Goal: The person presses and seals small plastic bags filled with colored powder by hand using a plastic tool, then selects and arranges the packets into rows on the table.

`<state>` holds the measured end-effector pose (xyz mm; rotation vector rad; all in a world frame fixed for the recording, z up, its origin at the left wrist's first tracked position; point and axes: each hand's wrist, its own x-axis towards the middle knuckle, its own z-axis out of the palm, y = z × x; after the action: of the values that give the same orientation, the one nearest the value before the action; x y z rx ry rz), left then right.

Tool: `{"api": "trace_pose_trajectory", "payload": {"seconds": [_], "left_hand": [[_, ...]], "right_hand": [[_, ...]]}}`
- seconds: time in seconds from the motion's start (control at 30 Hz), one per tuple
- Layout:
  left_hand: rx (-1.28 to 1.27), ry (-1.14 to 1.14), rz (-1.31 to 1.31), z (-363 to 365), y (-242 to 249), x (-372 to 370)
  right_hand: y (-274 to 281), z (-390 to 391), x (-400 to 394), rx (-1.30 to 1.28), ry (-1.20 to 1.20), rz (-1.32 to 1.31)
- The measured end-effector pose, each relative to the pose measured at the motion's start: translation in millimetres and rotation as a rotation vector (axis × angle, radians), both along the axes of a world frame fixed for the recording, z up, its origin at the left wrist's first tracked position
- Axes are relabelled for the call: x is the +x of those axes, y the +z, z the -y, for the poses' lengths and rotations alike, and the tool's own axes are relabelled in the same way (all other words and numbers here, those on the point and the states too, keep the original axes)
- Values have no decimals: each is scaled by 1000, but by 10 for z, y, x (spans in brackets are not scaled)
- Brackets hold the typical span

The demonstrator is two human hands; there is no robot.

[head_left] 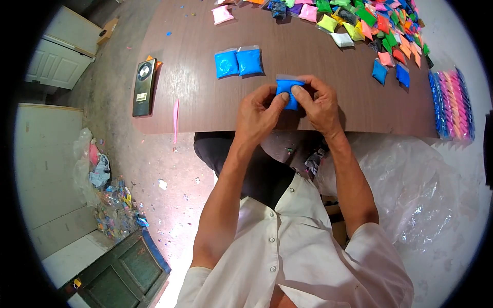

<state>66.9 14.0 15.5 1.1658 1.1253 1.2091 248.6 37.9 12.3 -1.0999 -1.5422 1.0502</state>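
Note:
My left hand (pixel 259 113) and my right hand (pixel 319 105) pinch a small blue packet (pixel 290 90) between thumbs and fingers, just above the table's near edge. The packet has a clear strip along its top, and both thumbs press on its face. Two more blue packets, one on the left (pixel 226 63) and one on the right (pixel 250 61), lie side by side on the brown table (pixel 195 97), beyond my left hand.
A phone (pixel 145 87) and a pink strip (pixel 176 121) lie at the table's left. Many coloured packets (pixel 354 31) are heaped at the far right, with stacked packets (pixel 452 105) at the right edge. Clear plastic sheeting (pixel 395 179) hangs below the table on the right.

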Motion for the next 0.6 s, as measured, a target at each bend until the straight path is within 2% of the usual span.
{"api": "trace_pose_trajectory", "payload": {"seconds": [0.07, 0.2, 0.3, 0.37, 0.47, 0.6], "left_hand": [[87, 24, -146, -10, -73, -13], [104, 27, -112, 0, -56, -1], [-5, -26, -125, 48, 78, 9], [-14, 55, -87, 66, 125, 54], [59, 74, 5, 19, -53, 27], [88, 78, -41, 15, -74, -1]], "right_hand": [[35, 8, -2, -37, 0, -9], [-13, -6, -1, -64, -20, -31], [-55, -23, -19, -18, -21, -82], [-18, -6, 5, -2, -7, -43], [-7, -1, 14, -7, 24, 0], [20, 14, -13, -4, 31, 13]]}}
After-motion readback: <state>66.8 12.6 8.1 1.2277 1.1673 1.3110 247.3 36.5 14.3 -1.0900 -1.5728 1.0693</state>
